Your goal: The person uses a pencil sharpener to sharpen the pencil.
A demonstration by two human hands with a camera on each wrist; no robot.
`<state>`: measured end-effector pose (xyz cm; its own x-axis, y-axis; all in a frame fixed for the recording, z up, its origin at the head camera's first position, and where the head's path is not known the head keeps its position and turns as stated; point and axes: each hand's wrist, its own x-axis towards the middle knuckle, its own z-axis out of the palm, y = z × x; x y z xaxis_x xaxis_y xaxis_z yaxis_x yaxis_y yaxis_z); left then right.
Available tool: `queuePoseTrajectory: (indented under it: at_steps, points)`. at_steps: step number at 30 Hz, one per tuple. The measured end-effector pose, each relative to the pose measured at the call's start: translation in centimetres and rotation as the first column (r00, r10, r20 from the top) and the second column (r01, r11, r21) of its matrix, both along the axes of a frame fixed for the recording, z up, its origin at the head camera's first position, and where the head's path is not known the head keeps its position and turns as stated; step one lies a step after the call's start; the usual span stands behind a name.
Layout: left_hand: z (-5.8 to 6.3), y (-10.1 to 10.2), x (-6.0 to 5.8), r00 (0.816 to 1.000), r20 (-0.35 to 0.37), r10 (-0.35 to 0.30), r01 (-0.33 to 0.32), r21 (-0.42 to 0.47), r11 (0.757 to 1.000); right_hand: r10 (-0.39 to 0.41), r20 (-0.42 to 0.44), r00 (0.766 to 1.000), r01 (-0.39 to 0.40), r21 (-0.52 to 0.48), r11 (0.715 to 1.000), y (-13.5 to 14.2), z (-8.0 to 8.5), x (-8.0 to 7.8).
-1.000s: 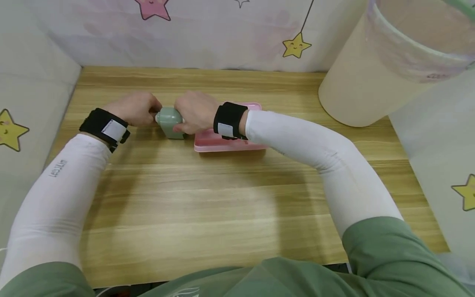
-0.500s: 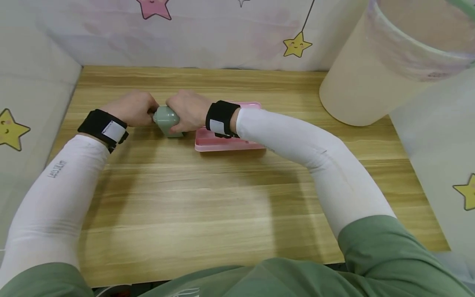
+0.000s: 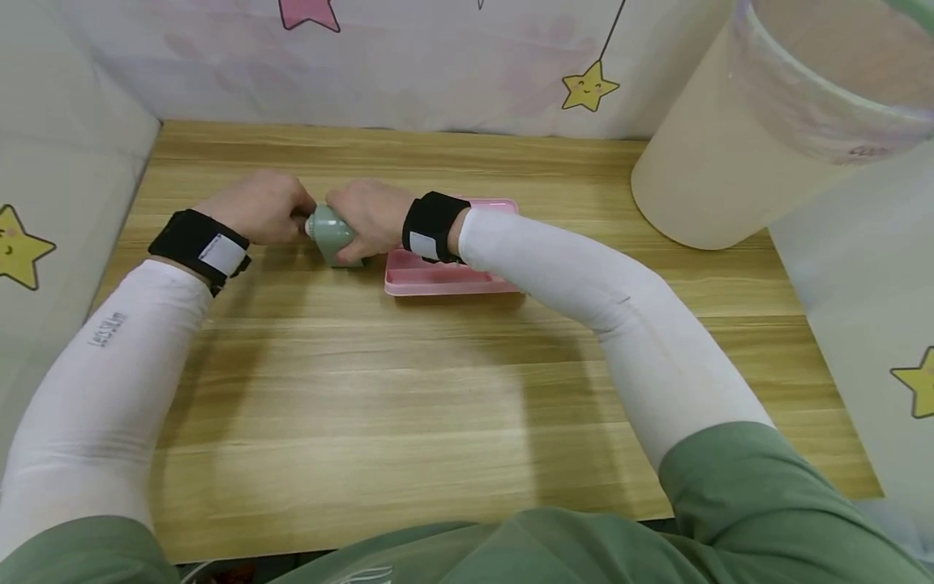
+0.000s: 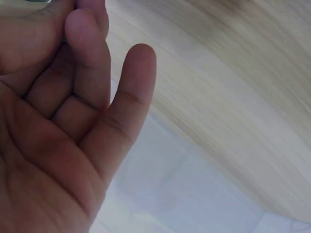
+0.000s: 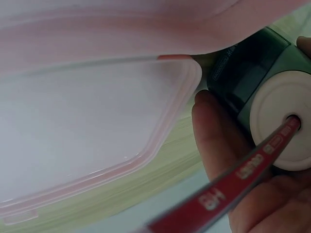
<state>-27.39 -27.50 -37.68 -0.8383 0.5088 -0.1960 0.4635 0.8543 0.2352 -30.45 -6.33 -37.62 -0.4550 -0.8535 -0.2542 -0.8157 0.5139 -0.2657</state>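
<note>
My right hand (image 3: pixel 372 212) grips a green pencil sharpener (image 3: pixel 334 234) standing on the wooden table. In the right wrist view, a red HB pencil (image 5: pixel 252 167) sticks out of the hole in its pale round front (image 5: pixel 272 107). My left hand (image 3: pixel 263 209) is at the sharpener's opposite end, beside a small pale piece. In the left wrist view, its thumb and fingers come together while the little finger (image 4: pixel 133 87) stands out; most of what they pinch is out of view. Next to the right hand lies a pink pencil case (image 3: pixel 452 284), partly under that forearm.
A large cream bin (image 3: pixel 700 162) with a plastic liner stands at the right rear. Pale walls with star prints enclose the table (image 3: pixel 379 422) at the back and sides. The case's translucent part (image 5: pixel 87 131) shows close to the right wrist camera.
My right hand and the sharpener have shifted slightly left since the first frame, moving off the pencil case's left edge. The left hand stays at the sharpener's end.
</note>
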Motion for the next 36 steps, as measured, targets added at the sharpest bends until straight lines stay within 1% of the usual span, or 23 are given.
queuePoseTrajectory:
  at_steps: [4, 7, 10, 13, 17, 23, 26, 30, 33, 36]
  points:
    - [0.3, 0.0, -0.1, 1.000, 0.008, 0.020, -0.020, -0.013, 1.000, 0.009, -0.001, 1.000, -0.009, 0.005, 1.000, 0.0, 0.0, 0.0]
    - [0.6, 0.1, -0.2, 1.000, 0.011, 0.019, -0.018, -0.018, 1.000, 0.007, -0.005, 1.000, -0.007, 0.016, 1.000, 0.2, 0.0, 0.0]
    - [1.2, 0.2, -0.1, 1.000, -0.016, 0.016, -0.016, -0.015, 1.000, 0.003, -0.013, 1.000, -0.003, 0.023, 1.000, 0.2, 0.0, 0.0]
    - [2.0, 0.0, 0.2, 0.997, -0.069, 0.018, -0.019, -0.004, 1.000, -0.001, -0.026, 1.000, 0.002, 0.023, 1.000, 0.2, 0.0, 0.0]
    - [3.0, -0.3, 0.9, 0.993, -0.114, 0.013, -0.013, -0.004, 1.000, -0.009, -0.033, 0.999, 0.010, 0.034, 0.999, 0.0, -0.2, 0.0]
    - [3.5, -0.5, 2.4, 0.990, -0.138, 0.008, -0.011, -0.026, 1.000, -0.004, -0.034, 0.999, 0.006, 0.048, 0.999, -0.4, -0.4, 0.1]
    - [3.7, -0.4, 3.2, 0.990, -0.137, 0.019, -0.023, -0.030, 0.999, 0.008, -0.038, 0.999, -0.006, 0.049, 0.999, -0.5, -0.3, 0.1]
    - [3.6, -0.1, 4.1, 0.992, -0.117, 0.041, -0.044, -0.028, 0.999, 0.010, -0.027, 1.000, -0.009, 0.041, 0.999, -0.5, -0.3, 0.1]
    - [3.5, 0.0, 4.6, 0.993, -0.114, 0.036, -0.038, -0.018, 0.999, -0.001, -0.021, 1.000, 0.002, 0.032, 0.999, -0.3, -0.3, 0.1]
    - [3.4, 0.1, 4.9, 0.994, -0.110, 0.016, -0.018, -0.016, 1.000, -0.012, -0.021, 1.000, 0.013, 0.030, 0.999, -0.2, -0.4, 0.1]
